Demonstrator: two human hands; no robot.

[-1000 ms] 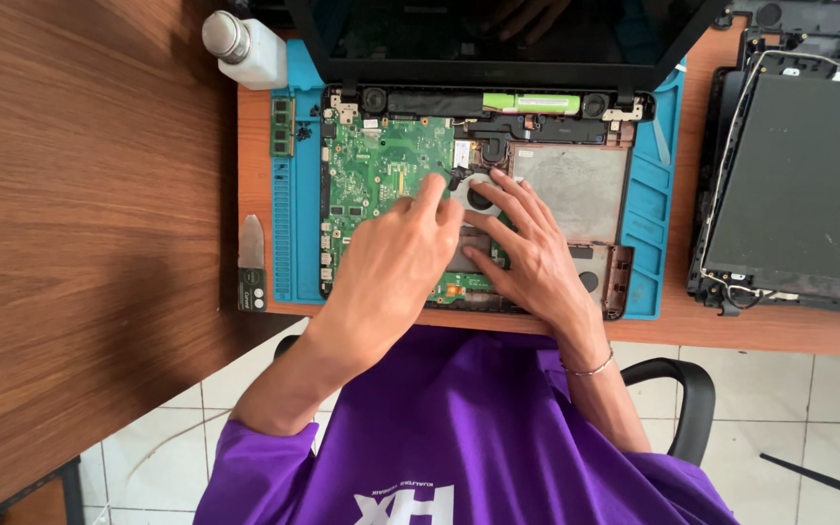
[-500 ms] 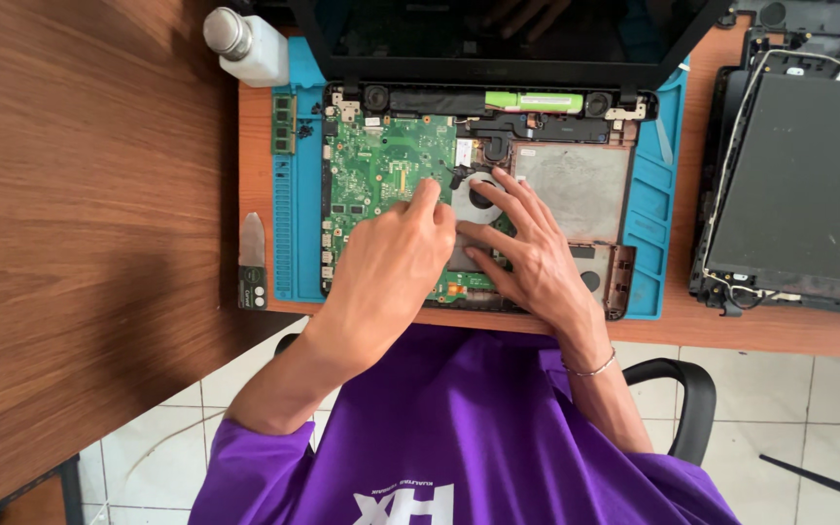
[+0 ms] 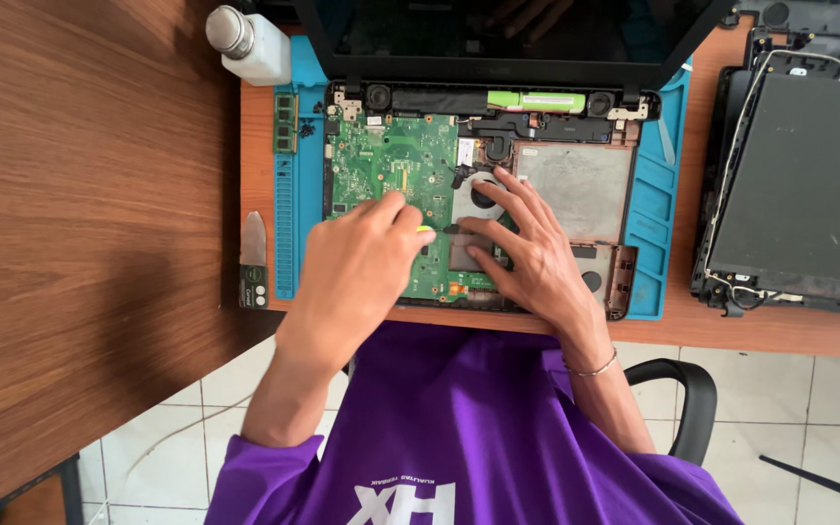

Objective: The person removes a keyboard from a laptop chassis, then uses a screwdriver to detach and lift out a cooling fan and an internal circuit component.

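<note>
**Both hands on an opened laptop, tool tip at the board's edge**

Your left hand [image 3: 362, 267] lies curled over the lower half of the green circuit board [image 3: 391, 175], fingers closed around a small tool with a yellow handle [image 3: 425, 230] whose dark tip points right, toward the fan. Your right hand [image 3: 527, 253] is spread flat, fingers splayed over the silver fan housing [image 3: 467, 199] and pressing down on it; it grips nothing. The board and the fan sit side by side inside the opened laptop base [image 3: 576, 180], which rests on a blue work mat [image 3: 658, 204] at the near edge of the orange-brown desk [image 3: 780, 331].

Your own hands cover much of the board's lower part and the fan's middle, so what the tool tip touches cannot be told. The laptop's dark screen [image 3: 498, 34] stands open at the far side, just behind a green and black strip along the hinge line.

Around the work: a white bottle with a metal cap [image 3: 245, 41] stands at the mat's far left corner. A memory stick [image 3: 285, 123] lies on the mat's left strip, and a flat metal pry tool [image 3: 254, 255] lies just left of the mat. Well to the right, a second dismantled laptop shell [image 3: 799, 175] lies with loose wires along its edge.
</note>
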